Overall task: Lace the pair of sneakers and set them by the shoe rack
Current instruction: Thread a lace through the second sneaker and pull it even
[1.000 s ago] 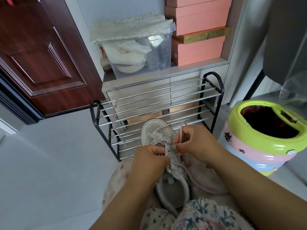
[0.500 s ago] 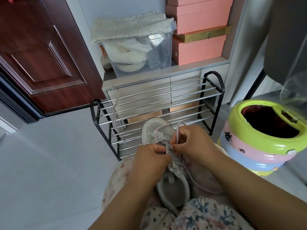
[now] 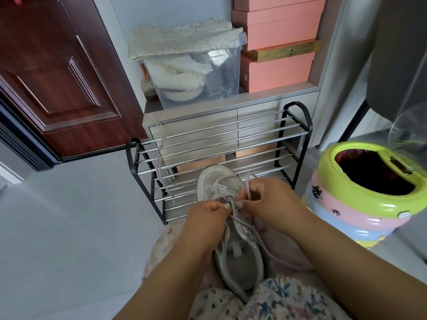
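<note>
Hands [image 3: 242, 211] on sneaker [image 3: 221, 188] lace (lap)

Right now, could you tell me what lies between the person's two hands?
In the head view, the sneaker's lace strip and a crossing of its lace lie between the left hand and right hand.

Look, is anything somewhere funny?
Yes: a loose lace dangles from the rack, in no shoe. Only one sneaker shows, being laced on the lap by both hands.
</note>
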The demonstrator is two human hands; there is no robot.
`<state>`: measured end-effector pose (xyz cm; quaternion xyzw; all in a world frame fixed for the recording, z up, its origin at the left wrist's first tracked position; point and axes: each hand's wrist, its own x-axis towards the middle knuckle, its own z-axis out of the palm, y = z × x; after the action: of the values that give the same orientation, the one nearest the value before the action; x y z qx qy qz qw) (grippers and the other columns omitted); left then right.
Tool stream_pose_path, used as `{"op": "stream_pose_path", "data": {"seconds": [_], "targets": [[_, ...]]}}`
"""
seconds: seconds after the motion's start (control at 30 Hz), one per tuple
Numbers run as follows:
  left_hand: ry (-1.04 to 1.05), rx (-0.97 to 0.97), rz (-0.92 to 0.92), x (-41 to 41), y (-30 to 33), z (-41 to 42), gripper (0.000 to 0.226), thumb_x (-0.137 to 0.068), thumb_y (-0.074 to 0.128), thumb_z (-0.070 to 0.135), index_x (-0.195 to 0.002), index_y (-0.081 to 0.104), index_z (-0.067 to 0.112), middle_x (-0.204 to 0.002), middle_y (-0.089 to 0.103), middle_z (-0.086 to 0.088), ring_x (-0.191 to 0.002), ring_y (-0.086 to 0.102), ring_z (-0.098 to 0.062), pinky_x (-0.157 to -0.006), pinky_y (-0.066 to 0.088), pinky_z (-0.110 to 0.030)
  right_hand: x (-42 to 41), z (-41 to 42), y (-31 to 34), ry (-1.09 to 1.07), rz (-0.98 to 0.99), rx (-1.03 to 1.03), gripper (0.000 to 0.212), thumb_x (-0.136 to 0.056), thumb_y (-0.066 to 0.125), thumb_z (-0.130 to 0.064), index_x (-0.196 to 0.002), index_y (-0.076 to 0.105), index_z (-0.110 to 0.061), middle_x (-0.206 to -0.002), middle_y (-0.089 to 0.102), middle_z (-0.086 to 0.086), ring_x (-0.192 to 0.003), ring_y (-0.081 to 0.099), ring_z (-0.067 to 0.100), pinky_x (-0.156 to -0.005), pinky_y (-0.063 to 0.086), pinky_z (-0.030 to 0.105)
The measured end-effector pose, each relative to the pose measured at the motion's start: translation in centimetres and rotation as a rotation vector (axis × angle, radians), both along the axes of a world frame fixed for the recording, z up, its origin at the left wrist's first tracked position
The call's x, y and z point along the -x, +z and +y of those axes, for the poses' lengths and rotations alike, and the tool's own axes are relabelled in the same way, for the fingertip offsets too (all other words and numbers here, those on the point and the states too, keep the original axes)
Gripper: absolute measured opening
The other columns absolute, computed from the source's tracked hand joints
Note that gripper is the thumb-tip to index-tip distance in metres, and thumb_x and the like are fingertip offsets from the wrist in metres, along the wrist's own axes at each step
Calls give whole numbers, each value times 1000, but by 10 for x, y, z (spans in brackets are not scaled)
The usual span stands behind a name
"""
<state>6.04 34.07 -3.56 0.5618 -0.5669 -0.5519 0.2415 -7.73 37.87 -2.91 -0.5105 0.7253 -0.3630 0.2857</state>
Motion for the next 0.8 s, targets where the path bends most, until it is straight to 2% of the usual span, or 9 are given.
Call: {"op": "stream_pose_path", "data": {"seconds": [0.1, 0.2, 0.27, 0.33, 0.43, 0.5, 0.6, 0.73, 0.8], "targets": [[-14, 46, -18, 0, -1, 1, 18, -88, 64, 9, -71, 70, 14, -78, 71, -15, -69, 62, -23, -73, 53, -36, 1, 3, 3, -4, 34, -24, 24, -74, 73, -6, -65, 66, -27, -67, 70, -2, -64, 69, 11, -68, 56, 27], [-27, 79, -19, -1, -5, 0, 20, -87, 65, 8, -70, 69, 17, -75, 70, -11, -67, 63, -21, -70, 54, -34, -1, 5, 5, 17, 61, -45, 21, -70, 73, -5, -64, 66, -24, -64, 69, -3, -62, 68, 11, -62, 56, 26], [-33, 78, 4, -1, -7, -1, 18, -87, 65, 8, -72, 69, 16, -70, 68, -6, -63, 61, -17, -64, 51, -26, -5, 6, 3, 15, 93, -44, 22, -69, 73, -7, -61, 65, -26, -62, 67, -4, -61, 67, 12, -59, 55, 25], [-26, 56, 38, 0, -7, -1, 14, -87, 66, 8, -75, 69, 13, -68, 66, -5, -61, 60, -14, -61, 51, -23, -6, 5, 0, -29, 39, -21, 24, -70, 73, -4, -61, 64, -25, -60, 67, -2, -59, 68, 14, -52, 53, 24], [-11, 37, 70, 0, -8, 0, 5, -86, 67, 7, -82, 70, 7, -72, 68, -10, -62, 61, -18, -63, 53, -26, -3, 3, -3, -76, -58, 9, 25, -72, 75, -3, -62, 63, -22, -57, 67, 1, -54, 68, 17, -42, 46, 16], [-11, 46, 67, 0, -9, 0, 4, -85, 68, 8, -84, 71, 7, -73, 69, -10, -62, 63, -18, -63, 53, -25, -1, 2, -3, -68, -67, 10, 25, -72, 76, -2, -62, 63, -22, -59, 68, 3, -56, 69, 17, -46, 50, 19], [-15, 67, 61, 0, -10, -1, 8, -83, 71, 9, -78, 73, 15, -73, 71, -8, -66, 66, -19, -71, 56, -31, 1, 3, -2, -44, -87, 15, 21, -70, 76, -1, -65, 65, -18, -63, 70, 5, -58, 70, 18, -61, 58, 28], [-70, 167, -19, 0, -14, -3, 26, -84, 70, 15, -63, 68, 29, -68, 70, 0, -65, 65, -15, -73, 55, -36, -3, 2, -5, -27, -38, 8, 24, -70, 76, -1, -62, 64, -20, -59, 68, 0, -55, 68, 12, -49, 50, 18], [-115, 194, -72, 0, -14, -5, 24, -86, 69, 19, -63, 67, 27, -66, 68, -1, -61, 61, -14, -68, 53, -35, -3, 1, -8, -31, -26, 7, 27, -70, 76, -1, -60, 64, -23, -61, 68, 0, -58, 69, 14, -52, 52, 21]]}}
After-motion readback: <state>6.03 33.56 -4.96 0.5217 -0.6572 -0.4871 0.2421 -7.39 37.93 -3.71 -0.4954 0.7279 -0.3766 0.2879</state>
